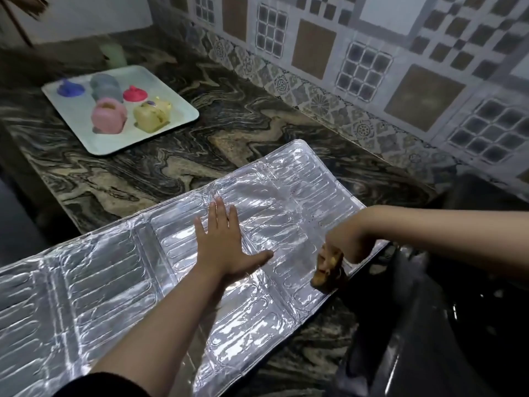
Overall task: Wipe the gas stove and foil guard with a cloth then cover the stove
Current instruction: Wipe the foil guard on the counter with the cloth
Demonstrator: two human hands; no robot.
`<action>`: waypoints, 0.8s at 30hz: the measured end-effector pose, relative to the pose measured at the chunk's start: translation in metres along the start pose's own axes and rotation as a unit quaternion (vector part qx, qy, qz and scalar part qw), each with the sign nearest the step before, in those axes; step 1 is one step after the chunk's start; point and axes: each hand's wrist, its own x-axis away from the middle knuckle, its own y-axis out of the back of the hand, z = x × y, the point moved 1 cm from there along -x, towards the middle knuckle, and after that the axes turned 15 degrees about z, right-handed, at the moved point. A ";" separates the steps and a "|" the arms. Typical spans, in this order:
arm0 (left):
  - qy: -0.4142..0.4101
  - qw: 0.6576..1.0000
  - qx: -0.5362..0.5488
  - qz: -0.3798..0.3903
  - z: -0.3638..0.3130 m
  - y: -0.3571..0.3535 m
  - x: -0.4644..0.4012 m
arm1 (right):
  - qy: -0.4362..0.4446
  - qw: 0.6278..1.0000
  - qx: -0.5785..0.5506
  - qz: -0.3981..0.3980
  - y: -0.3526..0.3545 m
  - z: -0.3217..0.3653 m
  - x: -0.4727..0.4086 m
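Foil guard flat on counter | left hand pressing flat, fingers straight | right hand clutching cloth at guard's edge | we judge wiping underway, covering stove remains

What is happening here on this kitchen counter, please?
A person is cleaning a long embossed silver foil guard that lies flat on the dark marbled stone counter. The left hand presses flat on the foil with straight fingers to hold it in place. The right hand grips a crumpled brownish-yellow cloth at the foil's near right edge. The black gas stove sits to the right, not yet covered. A pale green tray with small coloured containers stands farther back.
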 end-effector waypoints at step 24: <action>-0.001 1.000 0.000 0.007 -0.002 0.002 0.001 | 0.031 0.942 -0.039 -0.333 0.125 0.038 -0.034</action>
